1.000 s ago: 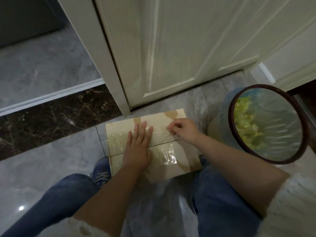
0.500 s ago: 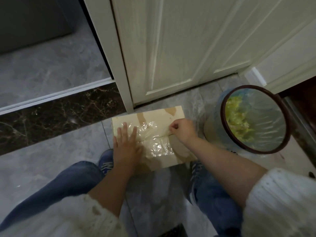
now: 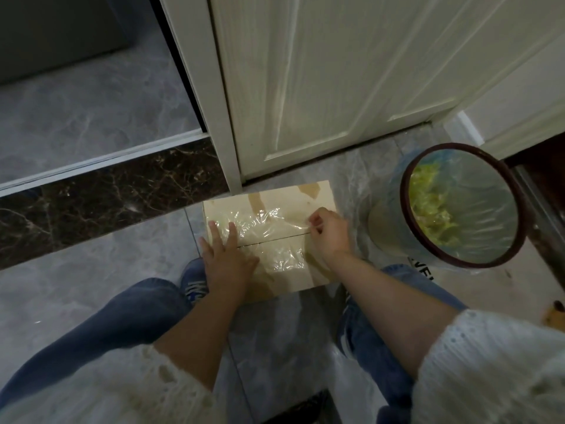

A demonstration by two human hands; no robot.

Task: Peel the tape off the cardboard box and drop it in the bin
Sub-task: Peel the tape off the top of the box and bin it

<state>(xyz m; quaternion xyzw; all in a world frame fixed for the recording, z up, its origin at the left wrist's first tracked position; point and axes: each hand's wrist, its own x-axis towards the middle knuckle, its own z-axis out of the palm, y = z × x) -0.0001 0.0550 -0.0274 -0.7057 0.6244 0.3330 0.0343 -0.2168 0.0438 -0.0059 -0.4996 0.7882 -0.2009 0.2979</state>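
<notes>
Head view looks down on a flat cardboard box (image 3: 293, 203) lying on the grey marbled floor tiles (image 3: 91, 270), close in front of a cream panelled door (image 3: 336, 87). Clear tape (image 3: 269, 223), glossy and badly wrinkled, covers the middle of the box top and crosses the seam between its two flaps. Left hand (image 3: 226, 258) lies flat on the box's left end, fingers straight and spread, the fingertips (image 3: 214, 226) resting on the tape's left edge. Right hand (image 3: 330, 234) sits at the tape's right end over the seam, its fingers curled in and pinching there; whether they have the tape's edge between them cannot be told for sure. Bare brown patches show on the cardboard along the far edge. Just right of the box stands a round bin (image 3: 409, 258) with a dark brown rim and a thin translucent liner, with crumpled yellow-green scraps inside. Blue jeans (image 3: 122, 325) and white knitted sleeves (image 3: 489, 368) frame the bottom
</notes>
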